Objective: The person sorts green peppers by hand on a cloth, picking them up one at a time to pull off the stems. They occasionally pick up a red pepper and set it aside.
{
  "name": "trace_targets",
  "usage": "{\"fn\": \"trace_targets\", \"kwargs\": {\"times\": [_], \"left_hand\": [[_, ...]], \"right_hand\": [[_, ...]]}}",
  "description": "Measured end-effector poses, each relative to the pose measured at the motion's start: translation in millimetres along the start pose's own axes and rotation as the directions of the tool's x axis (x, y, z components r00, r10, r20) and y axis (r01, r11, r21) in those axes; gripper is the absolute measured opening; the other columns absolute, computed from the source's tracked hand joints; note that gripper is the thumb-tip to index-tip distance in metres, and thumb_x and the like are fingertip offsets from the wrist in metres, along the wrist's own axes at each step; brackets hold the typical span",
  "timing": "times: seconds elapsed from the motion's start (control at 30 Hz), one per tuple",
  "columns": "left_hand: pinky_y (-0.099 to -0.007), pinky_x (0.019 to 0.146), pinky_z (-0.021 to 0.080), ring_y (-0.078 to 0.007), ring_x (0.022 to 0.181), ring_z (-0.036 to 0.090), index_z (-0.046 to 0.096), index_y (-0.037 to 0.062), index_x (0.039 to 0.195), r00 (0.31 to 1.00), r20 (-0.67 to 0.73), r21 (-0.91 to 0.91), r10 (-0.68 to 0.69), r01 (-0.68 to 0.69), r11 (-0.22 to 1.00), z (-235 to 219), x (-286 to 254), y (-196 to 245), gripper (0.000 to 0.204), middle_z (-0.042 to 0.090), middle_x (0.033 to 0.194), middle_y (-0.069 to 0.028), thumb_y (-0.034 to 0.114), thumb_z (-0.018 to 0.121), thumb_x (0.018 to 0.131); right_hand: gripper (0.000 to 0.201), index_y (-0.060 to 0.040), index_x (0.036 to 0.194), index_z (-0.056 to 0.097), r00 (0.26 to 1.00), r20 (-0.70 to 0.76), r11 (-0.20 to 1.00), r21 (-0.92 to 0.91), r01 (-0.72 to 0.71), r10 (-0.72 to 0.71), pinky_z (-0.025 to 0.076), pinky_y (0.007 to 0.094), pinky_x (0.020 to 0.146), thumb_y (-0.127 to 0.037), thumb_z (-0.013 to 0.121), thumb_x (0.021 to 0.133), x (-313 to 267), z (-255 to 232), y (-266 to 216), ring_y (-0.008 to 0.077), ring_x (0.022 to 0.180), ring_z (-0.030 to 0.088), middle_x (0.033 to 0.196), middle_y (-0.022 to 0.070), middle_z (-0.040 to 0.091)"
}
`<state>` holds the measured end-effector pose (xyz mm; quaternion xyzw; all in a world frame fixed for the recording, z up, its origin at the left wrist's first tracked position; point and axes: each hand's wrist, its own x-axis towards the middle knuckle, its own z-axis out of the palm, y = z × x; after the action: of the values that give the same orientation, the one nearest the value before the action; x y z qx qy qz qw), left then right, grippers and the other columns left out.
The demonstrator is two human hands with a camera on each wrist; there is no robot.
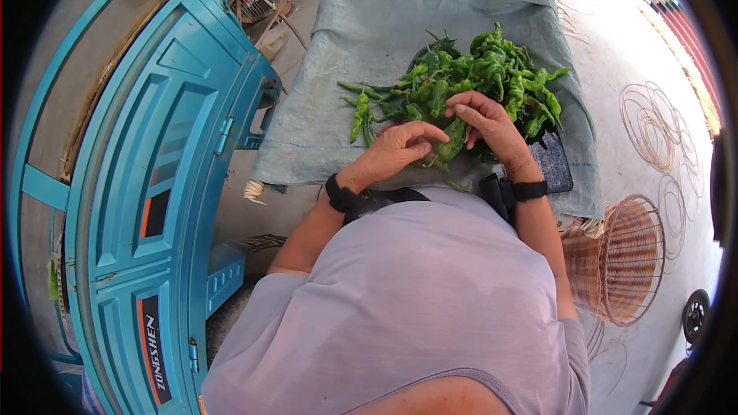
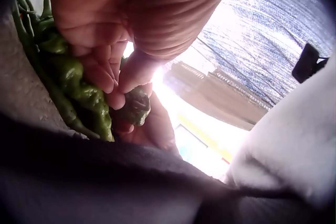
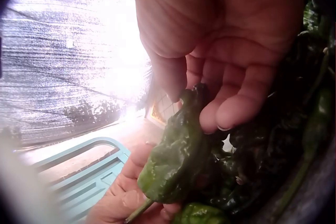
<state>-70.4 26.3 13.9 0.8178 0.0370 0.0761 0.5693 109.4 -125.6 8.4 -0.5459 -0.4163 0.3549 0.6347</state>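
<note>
A wrinkled green pepper (image 3: pixel 173 155) hangs between both hands in front of the torso. My right hand (image 1: pixel 492 127) pinches its narrow upper end between thumb and fingers. At the stem end, my left hand (image 1: pixel 396 152) grips it, with the stem pointing down past the fingers in the right wrist view. The left wrist view shows the left thumb and fingertips pressed together at the pepper (image 2: pixel 135 107), much of which they hide. Right behind the hands lies a heap of green peppers (image 1: pixel 500 69), several of them long and twisted.
A pale woven sack sheet (image 1: pixel 369 23) covers the surface under the peppers. A dark patterned cloth-like pad (image 1: pixel 550 163) lies by the right wrist. At left stands a blue metal vehicle panel (image 1: pixel 146 184). A wicker basket (image 1: pixel 615 261) and coiled cane strips (image 1: pixel 653 127) are on the floor at right.
</note>
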Motion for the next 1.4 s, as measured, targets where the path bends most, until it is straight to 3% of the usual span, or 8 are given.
{"fn": "trace_targets", "kwargs": {"times": [0.3, 0.57, 0.67, 0.97, 1.07, 1.17, 1.3, 1.4], "left_hand": [[-0.0257, 0.086, 0.051, -0.0088, 0.094, 0.062, 0.064, 0.0032, 0.12, 0.999, 0.039, -0.151, -0.011, 0.017, 0.988, -4.6, 1.3, -6.8, 0.025, 0.065, 0.109, -0.0015, 0.003, 0.054, 0.096], [-0.0245, 0.081, 0.05, -0.008, 0.088, 0.06, 0.061, 0.0049, 0.123, 0.999, 0.041, -0.08, -0.007, 0.011, 0.997, -4.8, -2.5, 0.2, 0.031, 0.065, 0.099, -0.0012, 0.012, 0.064, 0.093], [-0.0243, 0.078, 0.05, -0.0082, 0.086, 0.06, 0.058, 0.0065, 0.127, 0.999, 0.006, 0.048, -0.036, 0.035, 0.998, -1.4, -4.9, 10.9, 0.039, 0.064, 0.093, -0.0017, 0.014, 0.069, 0.09], [-0.0236, 0.078, 0.048, -0.0081, 0.085, 0.057, 0.05, 0.0043, 0.134, 0.992, -0.008, -0.002, -0.124, 0.124, 0.992, -1.8, -3.7, 12.6, 0.047, 0.061, 0.097, -0.0021, 0.004, 0.066, 0.089], [-0.0241, 0.079, 0.049, -0.0083, 0.086, 0.059, 0.05, 0.0039, 0.133, 0.999, -0.009, -0.061, -0.032, 0.031, 0.998, -4.0, -4.8, 6.8, 0.048, 0.062, 0.101, -0.0036, 0.0, 0.065, 0.088], [-0.0244, 0.078, 0.05, -0.0091, 0.088, 0.06, 0.051, 0.0027, 0.131, 0.99, -0.143, -0.13, -0.002, -0.017, 0.991, -1.1, -5.8, 19.9, 0.047, 0.063, 0.106, -0.0053, -0.002, 0.066, 0.087], [-0.0229, 0.073, 0.05, -0.0093, 0.084, 0.062, 0.052, 0.0023, 0.126, 0.948, -0.313, -0.161, 0.053, -0.108, 0.981, -10.0, 5.6, 18.5, 0.041, 0.065, 0.095, -0.0035, -0.002, 0.066, 0.087], [-0.0226, 0.072, 0.05, -0.0088, 0.082, 0.062, 0.053, 0.0026, 0.124, 0.852, -0.522, -0.166, 0.031, -0.137, 0.977, -12.9, 16.6, 19.0, 0.038, 0.066, 0.091, -0.0026, 0.0, 0.066, 0.088]], "right_hand": [[0.025, -0.0055, 0.116, 0.062, 1.0, -0.002, 1.0, -0.011, -0.005, 0.005, 0.05, 0.0192, 0.052, -0.023, 0.058, 0.099, 0.7, -1.7, 2.7, 0.0053, 0.062, 0.058, 0.101, 0.0016, 0.068], [0.026, -0.0046, 0.117, 0.062, 1.0, -0.009, 1.0, -0.008, -0.004, 0.004, 0.051, 0.0194, 0.053, -0.023, 0.058, 0.099, 0.6, -1.2, 1.9, 0.0056, 0.061, 0.058, 0.101, 0.0023, 0.068], [0.026, -0.0037, 0.117, 0.061, 1.0, -0.013, 1.0, 0.013, 0.001, -0.001, 0.051, 0.0197, 0.053, -0.022, 0.059, 0.099, 0.6, -1.2, 1.5, 0.0059, 0.061, 0.059, 0.101, 0.0031, 0.068], [0.026, -0.0026, 0.117, 0.061, 0.999, -0.045, 0.997, 0.067, 0.029, -0.026, 0.053, 0.021, 0.055, -0.022, 0.058, 0.099, -1.9, 2.2, -3.6, 0.0074, 0.064, 0.06, 0.101, 0.0047, 0.068], [0.028, -0.0024, 0.117, 0.06, 0.998, -0.054, 0.993, 0.11, 0.039, -0.034, 0.053, 0.0213, 0.056, -0.025, 0.056, 0.1, -3.1, 4.1, -8.9, 0.0073, 0.067, 0.06, 0.103, 0.0061, 0.066], [0.032, -0.0019, 0.118, 0.059, 0.997, -0.058, 0.989, 0.138, 0.061, -0.054, 0.053, 0.0223, 0.054, -0.028, 0.051, 0.102, -3.4, 4.4, -10.6, 0.0083, 0.07, 0.061, 0.104, 0.0075, 0.065], [0.033, -0.0016, 0.119, 0.058, 0.995, -0.09, 0.976, 0.208, 0.062, -0.044, 0.052, 0.0234, 0.055, -0.028, 0.049, 0.102, -2.9, 3.1, -6.7, 0.0118, 0.072, 0.062, 0.103, 0.0076, 0.065], [0.033, -0.0021, 0.119, 0.059, 0.998, -0.052, 0.986, 0.159, 0.042, -0.034, 0.051, 0.0229, 0.056, -0.029, 0.051, 0.101, -3.8, 3.8, -10.1, 0.0128, 0.073, 0.063, 0.103, 0.0076, 0.066]]}}
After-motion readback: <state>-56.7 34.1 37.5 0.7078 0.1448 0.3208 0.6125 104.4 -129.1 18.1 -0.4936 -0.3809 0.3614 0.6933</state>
